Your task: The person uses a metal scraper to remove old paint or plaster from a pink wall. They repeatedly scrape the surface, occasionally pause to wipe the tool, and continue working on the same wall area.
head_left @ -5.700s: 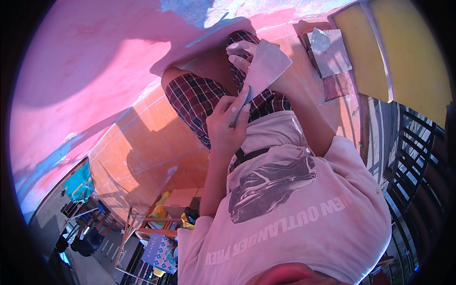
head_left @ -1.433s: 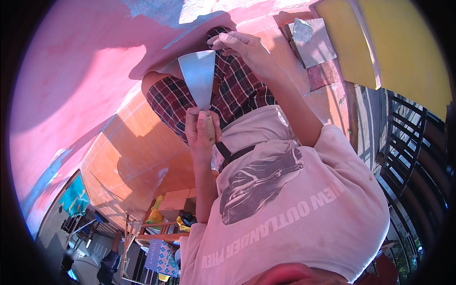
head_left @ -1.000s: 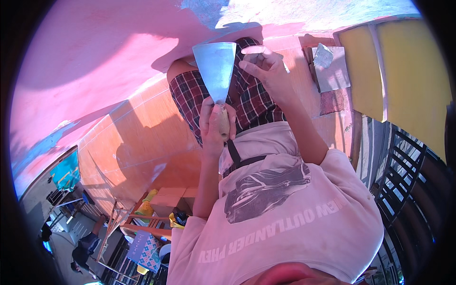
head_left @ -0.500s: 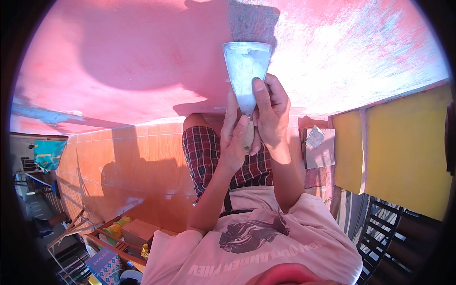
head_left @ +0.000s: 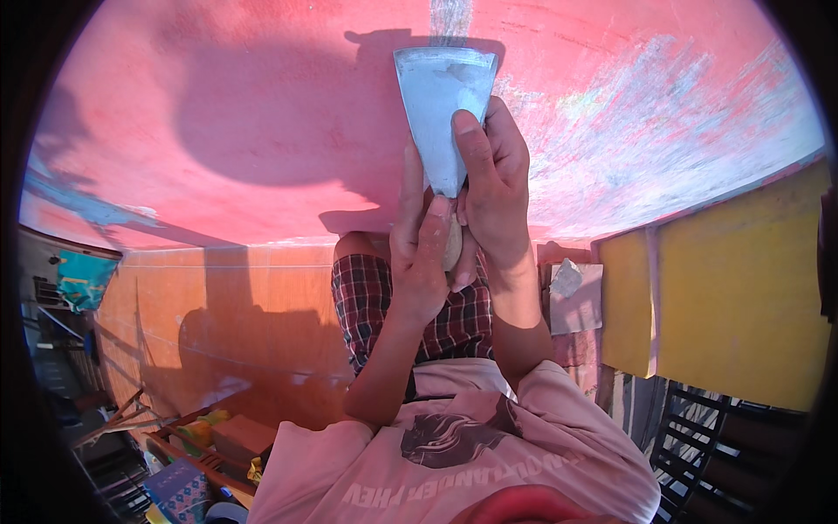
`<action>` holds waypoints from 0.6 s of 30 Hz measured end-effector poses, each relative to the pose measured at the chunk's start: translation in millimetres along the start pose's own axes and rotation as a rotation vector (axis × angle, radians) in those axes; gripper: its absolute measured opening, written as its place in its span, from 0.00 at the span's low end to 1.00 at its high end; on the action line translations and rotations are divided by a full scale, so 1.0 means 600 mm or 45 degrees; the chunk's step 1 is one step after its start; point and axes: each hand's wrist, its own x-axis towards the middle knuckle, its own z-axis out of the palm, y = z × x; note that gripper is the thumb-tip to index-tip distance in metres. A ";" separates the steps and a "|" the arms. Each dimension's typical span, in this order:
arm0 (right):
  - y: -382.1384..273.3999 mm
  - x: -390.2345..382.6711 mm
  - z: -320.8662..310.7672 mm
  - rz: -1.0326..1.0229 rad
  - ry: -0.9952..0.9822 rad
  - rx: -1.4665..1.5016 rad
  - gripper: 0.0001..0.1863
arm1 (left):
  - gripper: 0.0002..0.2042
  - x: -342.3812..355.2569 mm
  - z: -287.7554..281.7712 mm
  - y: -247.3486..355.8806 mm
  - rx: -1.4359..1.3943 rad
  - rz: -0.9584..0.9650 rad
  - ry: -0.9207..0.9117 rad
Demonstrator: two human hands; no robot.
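Note:
Both hands hold a wide putty knife [head_left: 441, 105] upright in front of a pink wall [head_left: 262, 113]. Its metal blade flares toward the top, with grey smears on it. My left hand [head_left: 421, 253] is wrapped around the short pale handle [head_left: 452, 243], thumb near the blade's neck. My right hand [head_left: 496, 192] grips the blade's right side, thumb flat on its face and fingers behind. The handle is mostly hidden by my fingers. Whitish streaks [head_left: 646, 113] mark the wall to the right, and a grey patch [head_left: 450, 22] shows above the blade.
Orange tiled floor [head_left: 279, 279] lies below the wall. At right, a grey lump rests on a board [head_left: 576, 306] beside a yellow panel [head_left: 742, 288] and dark slats [head_left: 690, 445]. A wooden tray [head_left: 236, 450] with a cardboard box and a patterned blue box [head_left: 179, 489] stand at lower left.
The putty knife and both hands have risen a little in view, slightly leftward. The grip looks the same. The view has shifted slightly, and the wall appears less glaring.

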 end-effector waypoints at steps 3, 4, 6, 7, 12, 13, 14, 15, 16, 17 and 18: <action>-0.016 0.004 0.009 -0.028 0.051 0.029 0.14 | 0.31 0.003 0.008 0.008 0.034 0.001 0.035; -0.020 0.005 0.014 0.059 0.033 -0.011 0.14 | 0.31 0.004 0.011 0.011 0.031 -0.005 0.011; -0.035 0.009 0.016 -0.020 0.029 0.021 0.15 | 0.32 0.005 0.016 0.017 0.044 0.030 -0.015; -0.040 0.011 0.017 0.004 0.011 0.041 0.16 | 0.32 0.006 0.019 0.021 0.060 0.074 -0.019; -0.067 0.034 0.033 -0.167 0.064 -0.241 0.18 | 0.33 0.024 0.034 0.049 0.020 -0.003 0.015; -0.073 0.038 0.031 -0.130 0.006 -0.195 0.18 | 0.33 0.033 0.036 0.054 0.001 0.022 -0.024; -0.079 0.040 0.031 -0.026 0.022 -0.140 0.18 | 0.33 0.039 0.040 0.058 0.005 0.021 -0.074; -0.082 0.039 0.033 -0.075 0.007 -0.053 0.18 | 0.33 0.044 0.040 0.064 -0.034 0.055 -0.091; -0.085 0.040 0.033 0.037 -0.024 -0.101 0.18 | 0.33 0.047 0.041 0.066 -0.051 0.078 -0.133; -0.085 0.037 0.035 0.026 -0.029 -0.121 0.19 | 0.33 0.046 0.043 0.067 -0.132 0.083 -0.099; -0.085 0.038 0.036 -0.030 -0.027 -0.090 0.19 | 0.33 0.045 0.042 0.068 -0.085 0.069 -0.091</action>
